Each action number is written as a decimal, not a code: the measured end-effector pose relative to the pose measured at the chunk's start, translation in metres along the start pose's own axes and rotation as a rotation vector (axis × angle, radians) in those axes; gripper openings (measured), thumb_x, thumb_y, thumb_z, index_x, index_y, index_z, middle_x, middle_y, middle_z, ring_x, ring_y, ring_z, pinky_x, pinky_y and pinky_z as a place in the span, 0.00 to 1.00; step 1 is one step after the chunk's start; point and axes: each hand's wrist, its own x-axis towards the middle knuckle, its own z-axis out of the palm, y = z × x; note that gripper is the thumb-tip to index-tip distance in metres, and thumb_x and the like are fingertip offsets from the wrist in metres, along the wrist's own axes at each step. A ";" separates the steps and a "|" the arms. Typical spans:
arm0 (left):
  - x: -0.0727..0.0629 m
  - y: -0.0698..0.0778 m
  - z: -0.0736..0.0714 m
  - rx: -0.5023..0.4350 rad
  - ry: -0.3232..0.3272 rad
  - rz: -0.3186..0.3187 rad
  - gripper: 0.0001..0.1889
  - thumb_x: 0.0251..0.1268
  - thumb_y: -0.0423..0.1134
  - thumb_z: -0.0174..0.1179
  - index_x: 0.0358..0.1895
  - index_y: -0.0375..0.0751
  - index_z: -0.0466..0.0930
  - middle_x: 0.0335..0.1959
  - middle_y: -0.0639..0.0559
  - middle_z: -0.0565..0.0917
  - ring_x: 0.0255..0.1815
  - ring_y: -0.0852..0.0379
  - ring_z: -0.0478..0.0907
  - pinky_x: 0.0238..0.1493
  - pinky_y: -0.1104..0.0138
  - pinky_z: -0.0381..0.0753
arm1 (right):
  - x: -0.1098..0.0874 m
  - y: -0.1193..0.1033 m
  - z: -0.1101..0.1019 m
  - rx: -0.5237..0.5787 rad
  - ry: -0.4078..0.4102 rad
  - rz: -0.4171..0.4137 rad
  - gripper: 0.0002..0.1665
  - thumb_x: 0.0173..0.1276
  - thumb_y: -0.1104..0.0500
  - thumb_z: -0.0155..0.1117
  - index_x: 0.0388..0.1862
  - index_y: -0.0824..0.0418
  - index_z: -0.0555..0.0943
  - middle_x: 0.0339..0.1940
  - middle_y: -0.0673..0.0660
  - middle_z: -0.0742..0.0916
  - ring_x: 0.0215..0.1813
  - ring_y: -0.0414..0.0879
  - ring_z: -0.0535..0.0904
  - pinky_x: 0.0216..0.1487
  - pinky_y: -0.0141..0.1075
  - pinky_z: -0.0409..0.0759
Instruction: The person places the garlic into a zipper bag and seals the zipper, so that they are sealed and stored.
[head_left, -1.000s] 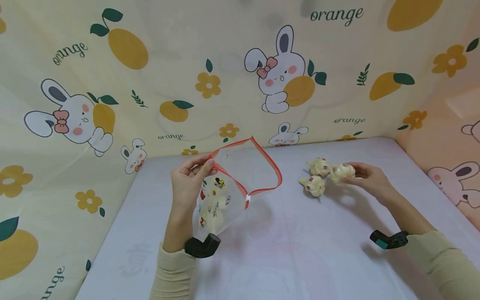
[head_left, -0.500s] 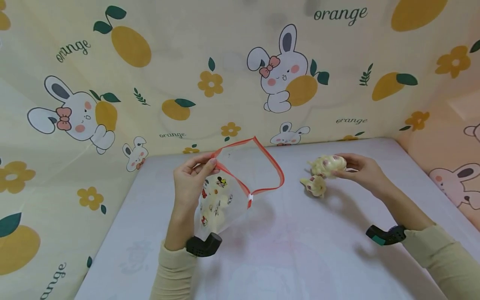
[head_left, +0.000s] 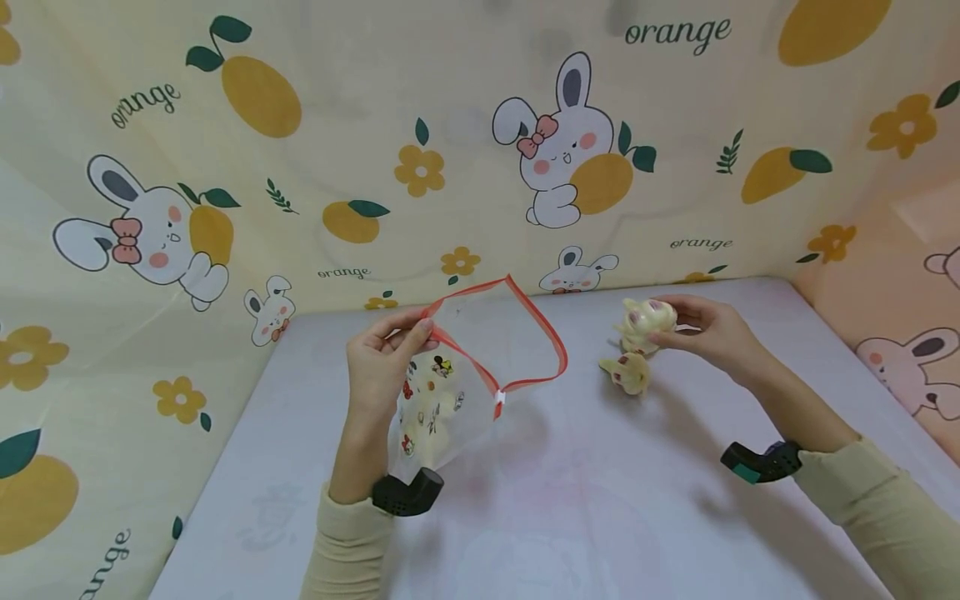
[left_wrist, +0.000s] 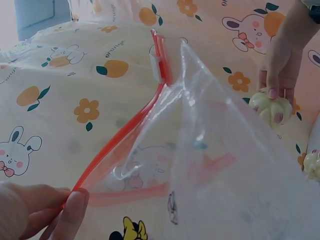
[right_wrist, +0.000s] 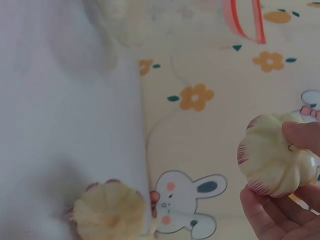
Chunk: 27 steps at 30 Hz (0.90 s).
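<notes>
A clear zip bag [head_left: 431, 408] with a red slider zip and cartoon prints hangs from my left hand [head_left: 382, 358]. Thumb and fingers pinch its red rim [left_wrist: 80, 191], and the mouth gapes toward the right. Pale rounded shapes show through the bag's lower part. My right hand [head_left: 712, 337] grips a whitish garlic bulb [right_wrist: 270, 155] with purple streaks, held up off the table. In the head view that bulb overlaps a second one behind it, which is mostly hidden. Another garlic bulb [head_left: 628, 373] lies on the table just in front, nearer to me.
The table has a pale lilac cover [head_left: 585, 500]. A cloth wall [head_left: 465, 125] printed with rabbits and oranges rises along its back and left, and a pinkish one [head_left: 907, 275] on the right. Each wrist wears a black camera [head_left: 408, 492].
My right hand has moved left and slightly up with the garlic bulb, which now covers much of the one behind it. My left hand and the bag stay in place.
</notes>
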 end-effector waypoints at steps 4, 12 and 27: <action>0.000 -0.002 0.000 -0.008 -0.005 0.003 0.14 0.61 0.22 0.59 0.48 0.16 0.77 0.32 0.58 0.86 0.26 0.65 0.84 0.35 0.74 0.88 | 0.000 -0.009 0.002 0.011 -0.008 -0.012 0.35 0.63 0.51 0.68 0.66 0.64 0.70 0.41 0.25 0.77 0.43 0.18 0.73 0.40 0.15 0.78; -0.001 -0.003 0.002 -0.006 -0.006 -0.005 0.14 0.61 0.23 0.60 0.48 0.17 0.77 0.32 0.58 0.86 0.26 0.65 0.84 0.35 0.73 0.88 | 0.002 -0.026 0.007 0.065 -0.026 -0.055 0.35 0.63 0.54 0.69 0.66 0.64 0.70 0.43 0.30 0.79 0.44 0.23 0.76 0.41 0.18 0.82; 0.000 -0.002 0.003 0.010 0.001 -0.017 0.14 0.61 0.23 0.59 0.49 0.18 0.77 0.30 0.61 0.86 0.26 0.66 0.84 0.36 0.74 0.88 | 0.005 -0.048 0.019 0.128 -0.051 -0.151 0.34 0.62 0.59 0.70 0.65 0.65 0.71 0.45 0.34 0.79 0.45 0.30 0.78 0.43 0.20 0.84</action>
